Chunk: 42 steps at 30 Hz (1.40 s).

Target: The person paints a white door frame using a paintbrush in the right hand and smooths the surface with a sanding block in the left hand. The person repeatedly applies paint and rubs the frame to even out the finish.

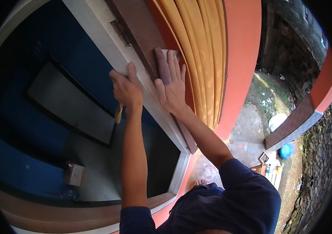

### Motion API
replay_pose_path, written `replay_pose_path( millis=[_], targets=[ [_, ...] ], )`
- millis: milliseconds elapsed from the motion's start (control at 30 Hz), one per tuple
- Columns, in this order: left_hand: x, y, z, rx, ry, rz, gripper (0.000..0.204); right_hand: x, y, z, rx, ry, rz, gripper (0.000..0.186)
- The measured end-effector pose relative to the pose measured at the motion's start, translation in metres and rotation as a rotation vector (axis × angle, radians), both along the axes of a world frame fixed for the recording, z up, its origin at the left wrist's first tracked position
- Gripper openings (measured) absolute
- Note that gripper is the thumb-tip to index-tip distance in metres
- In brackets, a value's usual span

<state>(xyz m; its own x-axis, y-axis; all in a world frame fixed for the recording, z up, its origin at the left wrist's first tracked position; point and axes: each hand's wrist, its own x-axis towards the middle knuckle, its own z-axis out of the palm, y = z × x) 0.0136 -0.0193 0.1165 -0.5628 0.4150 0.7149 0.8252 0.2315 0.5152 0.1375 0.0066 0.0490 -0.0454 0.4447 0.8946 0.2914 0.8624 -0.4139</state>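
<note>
My right hand [174, 87] holds a folded piece of brownish-purple sandpaper [163, 67] under its fingers, which lie nearly straight against a brown-painted wooden frame [142, 41]. My left hand [127, 89] is closed beside the pale window frame [99, 45], its thumb pointing up. Out of the bottom of that fist sticks a short yellowish handle [118, 113]; the rest of this tool is hidden by the hand. A metal hinge or latch plate [121, 33] is set into the frame above the left hand.
A yellow-orange curtain [201, 50] hangs close to the right of my right hand, next to an orange wall [242, 50]. Through the opening on the left lies a dark blue room with a box [74, 174]. Below right are a blue tub [287, 150] and a tiled pillar [291, 126].
</note>
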Motion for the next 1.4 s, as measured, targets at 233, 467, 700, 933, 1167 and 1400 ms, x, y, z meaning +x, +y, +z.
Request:
replay_pose_path(
  millis=[233, 467, 700, 933, 1167, 1400],
  targets=[
    [0.007, 0.006, 0.001, 0.087, -0.047, -0.077, 0.067, 0.007, -0.01, -0.176, -0.117, -0.231, 0.072, 0.064],
    [-0.006, 0.008, -0.011, 0.118, -0.015, -0.067, 0.071, -0.005, 0.021, 0.037, 0.182, 0.013, 0.024, 0.067],
    [0.007, 0.008, -0.004, 0.148, -0.052, -0.082, 0.067, 0.007, 0.005, -0.156, -0.054, -0.261, -0.028, 0.086],
    [0.002, 0.003, -0.01, 0.124, -0.074, -0.083, 0.066, 0.007, 0.024, 0.059, 0.293, -0.167, -0.047, 0.1],
    [-0.006, 0.005, -0.013, 0.154, 0.024, -0.081, 0.069, -0.001, 0.038, 0.145, 0.441, -0.056, -0.001, 0.107],
    [0.0, 0.006, -0.012, 0.134, -0.04, -0.062, 0.07, 0.015, 0.037, 0.073, 0.417, -0.246, 0.001, 0.114]
  ],
)
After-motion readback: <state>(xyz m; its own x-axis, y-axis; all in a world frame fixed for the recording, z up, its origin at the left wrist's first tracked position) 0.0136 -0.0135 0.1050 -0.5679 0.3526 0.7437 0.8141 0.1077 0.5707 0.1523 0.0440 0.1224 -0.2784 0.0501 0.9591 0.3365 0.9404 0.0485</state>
